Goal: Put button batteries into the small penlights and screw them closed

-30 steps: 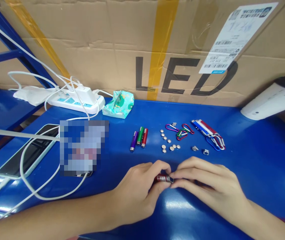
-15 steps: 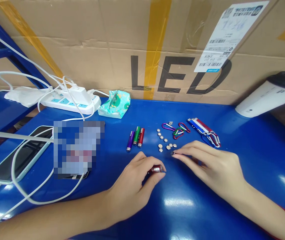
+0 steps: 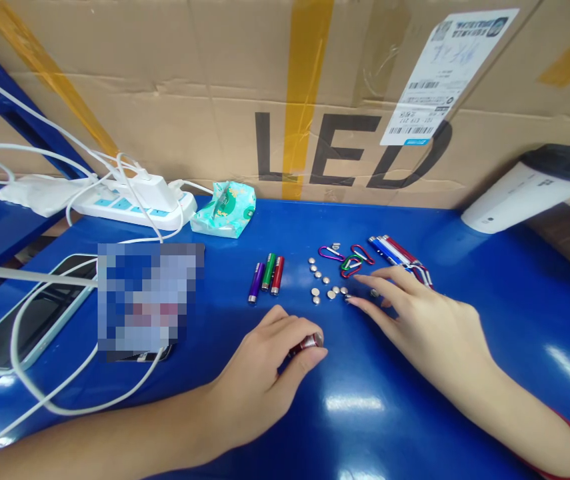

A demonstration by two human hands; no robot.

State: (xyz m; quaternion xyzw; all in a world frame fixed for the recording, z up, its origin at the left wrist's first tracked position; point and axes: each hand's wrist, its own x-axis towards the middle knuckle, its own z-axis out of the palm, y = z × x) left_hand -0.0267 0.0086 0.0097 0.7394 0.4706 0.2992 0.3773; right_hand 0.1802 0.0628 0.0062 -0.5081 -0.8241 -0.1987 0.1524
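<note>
My left hand [image 3: 279, 367] is closed around a small dark-red metal tube [image 3: 309, 342], like a mini flashlight body, its silver end showing between thumb and forefinger. My right hand [image 3: 425, 320] is spread over the table, thumb and forefinger apart. Its thumb tip is beside a button cell [image 3: 344, 291] at the edge of a scatter of several silver button cells [image 3: 331, 295]. Beneath the fingers a small dark, silvery round piece [image 3: 375, 293] shows; whether a finger touches it I cannot tell. A purple tube [image 3: 256, 283], a green tube [image 3: 268, 272] and a red tube [image 3: 277, 276] lie left of the cells.
Several carabiner clips [image 3: 351, 265] and assembled blue, silver and red tubes [image 3: 389, 250] lie behind my right hand. A white cup [image 3: 509, 200] leans at right. Left are a tissue pack [image 3: 225, 210], power strip [image 3: 129, 207], phone [image 3: 35, 313] and cables. A cardboard box [image 3: 189, 87] stands behind.
My right hand's thumb and forefinger have parted from a pinch, and the hand has moved slightly up the table. My left hand keeps the red tube. The view has shifted a little.
</note>
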